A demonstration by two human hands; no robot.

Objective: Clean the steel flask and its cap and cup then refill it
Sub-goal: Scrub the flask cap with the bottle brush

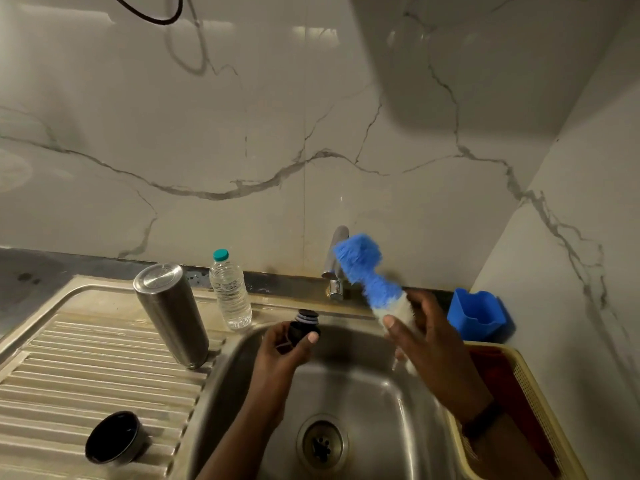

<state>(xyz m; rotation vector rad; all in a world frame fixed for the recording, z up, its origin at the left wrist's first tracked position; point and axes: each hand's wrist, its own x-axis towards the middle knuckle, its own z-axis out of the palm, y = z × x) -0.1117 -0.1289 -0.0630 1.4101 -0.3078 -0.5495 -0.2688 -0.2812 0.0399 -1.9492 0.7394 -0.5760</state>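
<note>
The steel flask (171, 315) stands upside down on the ribbed drainboard (69, 368), left of the sink bowl. Its dark cup (112, 437) lies on the drainboard near the front, mouth tilted toward me. My left hand (284, 355) holds the black threaded cap (304, 326) over the sink's back edge. My right hand (426, 337) grips a bottle brush (367, 271) with blue and white bristles, its head pointing up and left in front of the tap.
A steel tap (335, 261) rises behind the sink bowl (346, 393), whose drain (322, 443) is open. A clear water bottle with a teal lid (230, 292) stands beside the flask. A blue holder (476, 315) and a yellow basket (526, 386) sit at right.
</note>
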